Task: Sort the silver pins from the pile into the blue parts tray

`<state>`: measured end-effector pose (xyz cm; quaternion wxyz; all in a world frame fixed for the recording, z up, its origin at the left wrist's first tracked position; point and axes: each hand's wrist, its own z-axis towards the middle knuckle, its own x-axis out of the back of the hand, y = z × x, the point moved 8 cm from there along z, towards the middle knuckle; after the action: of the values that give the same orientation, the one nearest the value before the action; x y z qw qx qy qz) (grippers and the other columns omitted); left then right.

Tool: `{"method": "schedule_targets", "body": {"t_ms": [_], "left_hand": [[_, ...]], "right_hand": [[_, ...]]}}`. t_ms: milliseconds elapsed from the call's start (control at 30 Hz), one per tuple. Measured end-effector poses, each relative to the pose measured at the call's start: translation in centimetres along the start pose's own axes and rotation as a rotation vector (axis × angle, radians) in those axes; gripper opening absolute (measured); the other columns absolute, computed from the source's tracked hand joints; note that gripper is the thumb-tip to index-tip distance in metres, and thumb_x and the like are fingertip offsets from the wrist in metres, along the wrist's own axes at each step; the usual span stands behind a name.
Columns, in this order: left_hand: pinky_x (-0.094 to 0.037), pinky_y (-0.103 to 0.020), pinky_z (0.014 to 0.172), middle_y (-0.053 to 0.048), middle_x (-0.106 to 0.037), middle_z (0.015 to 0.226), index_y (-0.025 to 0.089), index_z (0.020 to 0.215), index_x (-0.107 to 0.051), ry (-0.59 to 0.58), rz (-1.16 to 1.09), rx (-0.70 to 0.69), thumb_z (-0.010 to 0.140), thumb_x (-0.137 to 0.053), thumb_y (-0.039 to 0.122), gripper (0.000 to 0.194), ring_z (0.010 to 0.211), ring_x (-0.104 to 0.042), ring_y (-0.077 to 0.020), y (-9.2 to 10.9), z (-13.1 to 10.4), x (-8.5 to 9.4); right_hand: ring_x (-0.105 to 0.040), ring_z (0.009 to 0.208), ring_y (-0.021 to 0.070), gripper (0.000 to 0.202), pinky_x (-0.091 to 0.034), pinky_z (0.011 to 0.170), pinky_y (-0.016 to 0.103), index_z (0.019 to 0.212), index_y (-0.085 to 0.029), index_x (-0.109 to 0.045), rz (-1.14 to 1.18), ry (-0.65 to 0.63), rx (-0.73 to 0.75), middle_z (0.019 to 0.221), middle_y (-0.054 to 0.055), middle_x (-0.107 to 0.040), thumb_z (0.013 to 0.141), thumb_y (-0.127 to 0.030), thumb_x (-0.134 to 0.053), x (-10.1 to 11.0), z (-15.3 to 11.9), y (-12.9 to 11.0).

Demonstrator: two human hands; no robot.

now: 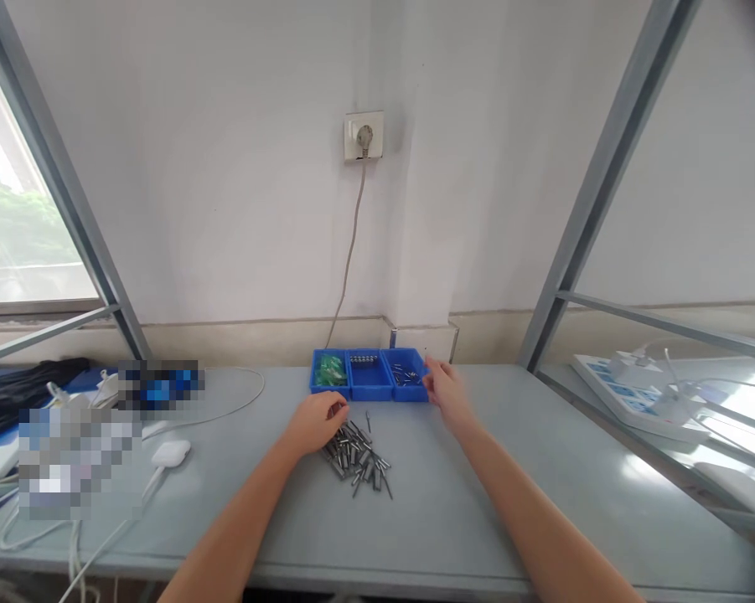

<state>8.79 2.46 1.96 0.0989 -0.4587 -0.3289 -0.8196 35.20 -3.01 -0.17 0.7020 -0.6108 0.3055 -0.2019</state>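
- Seeing parts [405,375] in bins [370,394] by the worktop [440,519] back edge, I judge the loose pins [359,452] left.
- Left hand [318,421] half-curled at pins, right hand [447,394] likewise beside bins; grips unclear.

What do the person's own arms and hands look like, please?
The left forearm and right forearm are bare, with no sleeves in view. The left hand and right hand wear no gloves; no watch or bracelet shows.
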Motion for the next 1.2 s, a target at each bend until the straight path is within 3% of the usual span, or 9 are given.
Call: {"method": "schedule_targets", "body": {"t_ms": [100, 200, 267, 300, 367, 600, 833, 1000, 1200], "left_hand": [[-0.039, -0.027, 0.065, -0.002, -0.066, 0.083, 0.021, 0.089, -0.064, 0.008, 0.006, 0.011, 0.092, -0.045, 0.030, 0.022, 0.073, -0.058, -0.0170, -0.3, 0.0, 0.2], [-0.039, -0.027, 0.065, -0.002, -0.066, 0.082, 0.021, 0.088, -0.064, 0.010, 0.016, 0.014, 0.093, -0.045, 0.031, 0.021, 0.072, -0.057, -0.0167, -0.5, 0.0, 0.1], [-0.039, -0.027, 0.065, -0.002, -0.065, 0.081, 0.021, 0.087, -0.063, 0.010, 0.020, 0.007, 0.093, -0.046, 0.031, 0.021, 0.072, -0.057, -0.0165, -0.5, 0.1, 0.0], [-0.039, -0.027, 0.065, -0.001, -0.065, 0.081, 0.021, 0.086, -0.063, 0.010, 0.020, 0.004, 0.093, -0.046, 0.032, 0.021, 0.072, -0.057, -0.0165, -0.5, 0.1, -0.1], [-0.039, -0.027, 0.066, -0.001, -0.065, 0.082, 0.021, 0.086, -0.063, 0.007, 0.020, 0.002, 0.093, -0.046, 0.033, 0.022, 0.073, -0.057, -0.0166, -0.4, 0.0, -0.1], [-0.039, -0.028, 0.065, -0.002, -0.066, 0.084, 0.021, 0.089, -0.063, -0.008, 0.012, 0.020, 0.093, -0.044, 0.033, 0.023, 0.073, -0.057, -0.0171, -0.3, -0.1, 0.2], [-0.040, -0.028, 0.066, -0.001, -0.066, 0.084, 0.021, 0.090, -0.064, 0.002, 0.022, 0.012, 0.093, -0.046, 0.031, 0.021, 0.073, -0.058, -0.0170, -0.7, 0.0, 0.0], [-0.040, -0.028, 0.067, -0.002, -0.066, 0.086, 0.021, 0.093, -0.065, -0.015, 0.043, 0.035, 0.093, -0.046, 0.032, 0.021, 0.074, -0.057, -0.0171, -1.2, -0.2, -0.2], [-0.042, -0.029, 0.070, -0.003, -0.066, 0.090, 0.021, 0.094, -0.066, -0.063, 0.062, 0.049, 0.092, -0.047, 0.029, 0.021, 0.079, -0.058, -0.0181, -1.6, -0.3, -0.7]], "right_hand": [[-0.043, 0.045, 0.0121, 0.039, -0.033, 0.044, 0.023, 0.083, -0.021, -0.057, -0.279, -0.053, 0.222, 0.051, -0.005, -0.048, 0.082, -0.059, -0.055, -1.3, -0.9, -1.2], [-0.057, 0.064, 0.0170, 0.024, -0.045, 0.063, 0.028, 0.091, -0.020, -0.065, -0.635, -0.443, 0.486, 0.069, 0.001, -0.061, 0.085, -0.041, -0.056, -5.5, -3.4, -1.2], [-0.063, 0.091, 0.0201, 0.024, -0.047, 0.082, 0.032, 0.103, -0.022, -0.068, -0.802, -0.747, 0.644, 0.102, 0.007, -0.066, 0.088, -0.027, -0.050, -7.9, -6.1, -0.3], [-0.061, 0.102, 0.0208, 0.029, -0.045, 0.088, 0.033, 0.107, -0.023, -0.069, -0.861, -0.862, 0.687, 0.117, 0.007, -0.063, 0.089, -0.021, -0.047, -8.6, -7.2, 0.3], [-0.059, 0.110, 0.0209, 0.036, -0.044, 0.092, 0.032, 0.109, -0.025, -0.070, -0.959, -0.974, 0.704, 0.129, 0.006, -0.058, 0.091, -0.016, -0.041, -9.2, -8.6, 1.0], [-0.062, 0.092, 0.0193, 0.029, -0.043, 0.076, 0.028, 0.100, -0.021, -0.069, -1.199, -0.910, 0.697, 0.104, 0.005, -0.066, 0.091, -0.014, -0.042, -9.5, -9.2, 0.8], [-0.063, 0.088, 0.0208, 0.033, -0.042, 0.071, 0.029, 0.116, -0.015, -0.060, -1.394, -0.875, 0.741, 0.111, 0.011, -0.060, 0.094, -0.011, -0.036, -9.6, -9.6, 1.5], [-0.062, 0.089, 0.0221, 0.029, -0.041, 0.070, 0.028, 0.112, -0.013, -0.061, -1.471, -0.838, 0.735, 0.110, 0.012, -0.058, 0.094, -0.014, -0.038, -9.6, -9.8, 1.4], [-0.064, 0.084, 0.0213, 0.042, -0.042, 0.066, 0.029, 0.108, -0.012, -0.063, -1.611, -0.800, 0.671, 0.113, 0.015, -0.055, 0.082, 0.006, -0.035, -9.2, -9.9, 1.4]]}}
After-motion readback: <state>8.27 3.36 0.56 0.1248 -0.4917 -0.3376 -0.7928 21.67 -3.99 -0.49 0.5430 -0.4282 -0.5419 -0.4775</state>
